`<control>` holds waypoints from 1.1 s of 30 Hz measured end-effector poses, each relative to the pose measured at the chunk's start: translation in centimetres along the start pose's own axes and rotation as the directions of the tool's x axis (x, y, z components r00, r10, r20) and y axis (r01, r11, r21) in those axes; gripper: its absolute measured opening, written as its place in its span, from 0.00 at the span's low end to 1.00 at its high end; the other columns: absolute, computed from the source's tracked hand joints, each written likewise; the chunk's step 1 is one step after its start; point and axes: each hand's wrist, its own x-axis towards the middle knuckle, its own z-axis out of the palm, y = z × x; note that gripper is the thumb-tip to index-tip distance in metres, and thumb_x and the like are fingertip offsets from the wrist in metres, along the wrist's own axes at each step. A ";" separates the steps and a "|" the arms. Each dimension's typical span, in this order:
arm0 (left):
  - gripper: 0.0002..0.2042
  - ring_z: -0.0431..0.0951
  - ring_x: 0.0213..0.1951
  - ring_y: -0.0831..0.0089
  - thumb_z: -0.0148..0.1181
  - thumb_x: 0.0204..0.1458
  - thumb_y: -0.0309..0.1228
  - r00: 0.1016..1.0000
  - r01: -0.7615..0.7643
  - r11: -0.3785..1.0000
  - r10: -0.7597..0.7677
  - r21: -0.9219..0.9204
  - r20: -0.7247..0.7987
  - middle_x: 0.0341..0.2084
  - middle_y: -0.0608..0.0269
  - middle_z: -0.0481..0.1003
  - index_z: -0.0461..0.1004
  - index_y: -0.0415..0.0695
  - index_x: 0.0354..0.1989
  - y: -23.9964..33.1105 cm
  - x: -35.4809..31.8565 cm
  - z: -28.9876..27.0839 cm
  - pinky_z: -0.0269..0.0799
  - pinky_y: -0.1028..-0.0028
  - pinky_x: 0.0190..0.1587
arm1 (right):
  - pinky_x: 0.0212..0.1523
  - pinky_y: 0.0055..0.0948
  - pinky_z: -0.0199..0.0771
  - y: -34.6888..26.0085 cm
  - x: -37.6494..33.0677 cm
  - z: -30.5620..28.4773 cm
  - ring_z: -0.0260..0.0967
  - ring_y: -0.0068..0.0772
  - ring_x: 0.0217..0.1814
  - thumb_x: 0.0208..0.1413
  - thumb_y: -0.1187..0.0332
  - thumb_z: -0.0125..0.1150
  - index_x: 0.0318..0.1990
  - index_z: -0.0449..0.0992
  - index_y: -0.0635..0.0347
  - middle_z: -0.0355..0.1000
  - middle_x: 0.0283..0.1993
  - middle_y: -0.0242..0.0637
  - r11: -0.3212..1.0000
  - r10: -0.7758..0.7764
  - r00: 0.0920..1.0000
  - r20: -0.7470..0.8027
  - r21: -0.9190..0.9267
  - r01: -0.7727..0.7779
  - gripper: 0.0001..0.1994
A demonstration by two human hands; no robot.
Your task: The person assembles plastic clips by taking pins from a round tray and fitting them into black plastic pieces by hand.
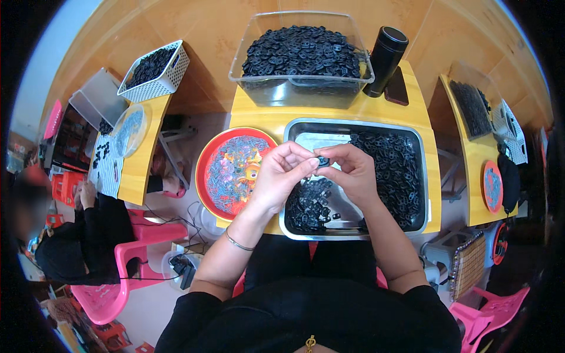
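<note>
Fingertips of my left hand (285, 176) and my right hand (354, 175) meet over the metal tray, both pinching a small black plastic piece (322, 160). Fingers cover most of that piece, so its details stay hidden. Below, the rectangular metal tray (329, 121) holds a dense heap of black pieces (395, 170) on its right side. A smaller pile of black pieces (309, 206) lies at its lower left, with bare metal between. Beside my left wrist sits a round red tray (201, 176) with many tiny bluish-grey parts (226, 167) scattered over its printed bottom.
A clear plastic bin (294, 94) full of black pieces stands at the table's back. Right of it are a black bottle (388, 56) and a dark phone-like slab (397, 88). At left, another person (76, 235) sits at a table; pink chairs (126, 259) stand nearby.
</note>
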 end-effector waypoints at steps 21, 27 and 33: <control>0.11 0.73 0.31 0.80 0.59 0.45 0.29 0.780 -0.451 0.423 0.615 0.786 0.118 0.28 0.63 0.74 0.73 0.36 0.35 8.6 10.8 -2.8 0.70 0.78 0.35 | 0.33 0.15 0.64 -2.1 -2.9 -2.3 0.64 0.16 0.31 0.50 0.77 0.52 0.34 0.71 0.64 0.71 0.32 0.33 0.971 0.088 0.959 -0.271 -0.192 -0.143 0.04; 0.07 0.73 0.26 0.79 0.55 0.47 0.25 0.936 -0.250 0.439 0.338 0.863 0.100 0.24 0.61 0.75 0.73 0.36 0.33 4.2 2.0 -7.0 0.69 0.79 0.31 | 0.32 0.16 0.66 -1.2 -5.8 -4.4 0.68 0.19 0.33 0.50 0.75 0.53 0.34 0.74 0.65 0.71 0.32 0.34 0.891 0.264 0.946 -0.189 -0.327 -0.314 0.05; 0.06 0.74 0.31 0.61 0.56 0.43 0.23 0.939 -0.221 0.018 0.273 0.975 0.208 0.27 0.53 0.73 0.74 0.39 0.31 1.2 -2.5 -11.6 0.70 0.70 0.35 | 0.28 0.20 0.66 -1.0 -7.5 -3.3 0.68 0.21 0.27 0.46 0.72 0.58 0.34 0.74 0.63 0.71 0.28 0.34 0.737 0.414 0.910 0.004 -0.588 -0.333 0.07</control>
